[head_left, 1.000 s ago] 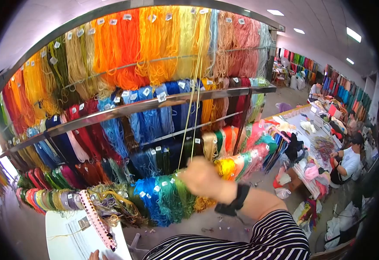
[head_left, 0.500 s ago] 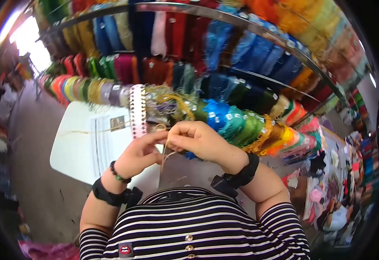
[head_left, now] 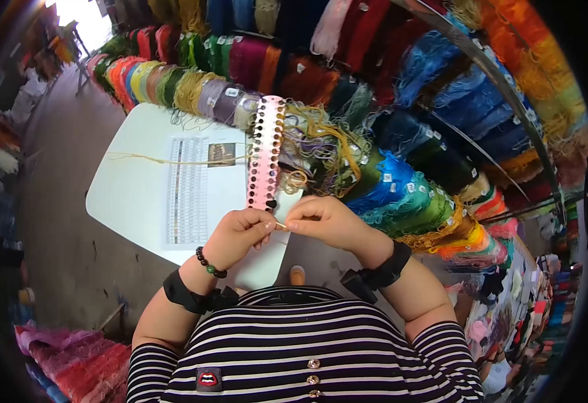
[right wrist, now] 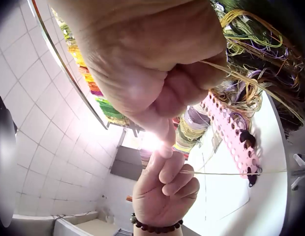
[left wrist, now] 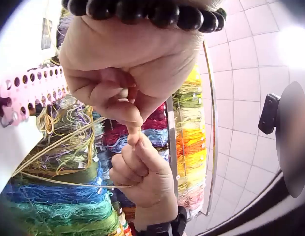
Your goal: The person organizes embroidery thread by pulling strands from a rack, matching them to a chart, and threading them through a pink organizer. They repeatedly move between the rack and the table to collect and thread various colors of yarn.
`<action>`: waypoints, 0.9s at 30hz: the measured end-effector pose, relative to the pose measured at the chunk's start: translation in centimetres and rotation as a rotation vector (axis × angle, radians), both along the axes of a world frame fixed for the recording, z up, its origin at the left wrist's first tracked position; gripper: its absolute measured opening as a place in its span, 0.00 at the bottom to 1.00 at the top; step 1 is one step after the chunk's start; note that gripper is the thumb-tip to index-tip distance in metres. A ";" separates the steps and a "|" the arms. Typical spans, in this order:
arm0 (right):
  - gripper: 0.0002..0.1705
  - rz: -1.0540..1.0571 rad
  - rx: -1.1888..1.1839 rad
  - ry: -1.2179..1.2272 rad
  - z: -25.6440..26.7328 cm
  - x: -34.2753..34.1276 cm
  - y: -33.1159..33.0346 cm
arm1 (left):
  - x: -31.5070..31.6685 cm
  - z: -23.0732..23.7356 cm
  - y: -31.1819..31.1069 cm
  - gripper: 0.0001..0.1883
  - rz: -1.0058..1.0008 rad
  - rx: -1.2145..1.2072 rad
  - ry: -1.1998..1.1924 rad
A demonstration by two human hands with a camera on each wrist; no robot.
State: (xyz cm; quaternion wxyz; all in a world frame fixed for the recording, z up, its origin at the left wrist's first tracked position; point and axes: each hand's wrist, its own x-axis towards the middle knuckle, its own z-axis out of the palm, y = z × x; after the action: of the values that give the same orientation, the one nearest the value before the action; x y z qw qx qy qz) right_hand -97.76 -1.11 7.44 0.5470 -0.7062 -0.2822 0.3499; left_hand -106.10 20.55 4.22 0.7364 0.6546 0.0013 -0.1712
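Observation:
In the head view my left hand (head_left: 240,235) and right hand (head_left: 327,221) meet fingertip to fingertip, just off the front end of a pink perforated strip (head_left: 264,158). Both pinch a pale yellow thread (head_left: 280,226) between thumb and finger. Two lengths of that thread (left wrist: 59,147) trail from the hands across the left wrist view. Seen from the right wrist, a strand of thread (right wrist: 226,173) runs out sideways from my left fingers. The strip has holes along both edges and a dark tuft near its front end.
A white table (head_left: 126,195) bears a printed chart (head_left: 188,195) and a small picture (head_left: 221,154), with a loose yellow thread (head_left: 166,160) across them. Behind it, a rack bar holds rows of coloured skeins (head_left: 395,178). Red and pink skeins (head_left: 72,366) hang at lower left.
My right hand has come down from the hanging skeins to meet the left, which lay at the table. Both now pinch the thread close together. The head view has turned down and left.

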 end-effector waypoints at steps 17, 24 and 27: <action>0.16 -0.515 -0.130 -0.073 -9.1 6.5 9.8 | 10.6 -5.3 5.4 0.14 0.242 0.153 -0.018; 0.17 -0.537 -0.189 -0.079 -9.3 6.7 9.8 | 11.7 -6.8 5.5 0.18 0.186 0.062 -0.090; 0.17 -0.505 -0.252 -0.165 -8.2 6.7 9.6 | 12.0 -7.0 5.5 0.20 0.166 -0.014 -0.071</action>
State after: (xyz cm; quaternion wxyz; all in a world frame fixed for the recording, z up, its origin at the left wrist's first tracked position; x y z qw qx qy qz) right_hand -91.01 8.47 -0.76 0.5000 -0.8424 -0.0955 0.1765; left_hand -94.14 26.08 -2.79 0.7520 0.6529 0.0281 -0.0861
